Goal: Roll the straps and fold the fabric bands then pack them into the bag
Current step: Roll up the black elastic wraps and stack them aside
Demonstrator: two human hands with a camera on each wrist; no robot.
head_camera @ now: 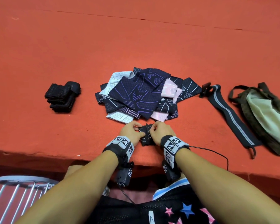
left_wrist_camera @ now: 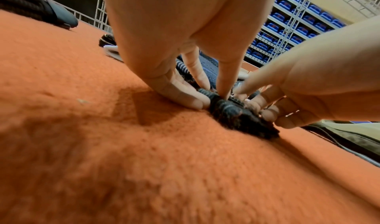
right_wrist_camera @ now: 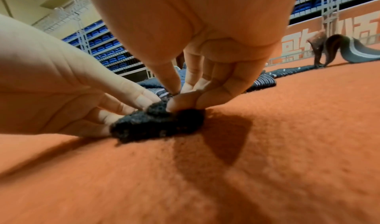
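Observation:
A small black ribbed fabric band (head_camera: 146,135) with thin white dashes lies on the orange felt near the front edge. My left hand (head_camera: 132,132) pinches its left side and my right hand (head_camera: 158,132) pinches its right side, fingers curled onto it. In the left wrist view the band (left_wrist_camera: 232,113) is bunched under the fingertips; in the right wrist view the band (right_wrist_camera: 156,122) looks dark and fuzzy. Behind it sits a pile of patterned fabric bands (head_camera: 141,94). A long grey striped strap (head_camera: 229,117) lies unrolled to the right, beside the olive bag (head_camera: 263,113).
A stack of folded black bands (head_camera: 62,97) rests at the left. The orange felt surface (head_camera: 55,126) has a front edge just below my wrists. A metal rack (head_camera: 21,189) stands at the lower left. A thin cable (head_camera: 217,152) runs from my right wrist.

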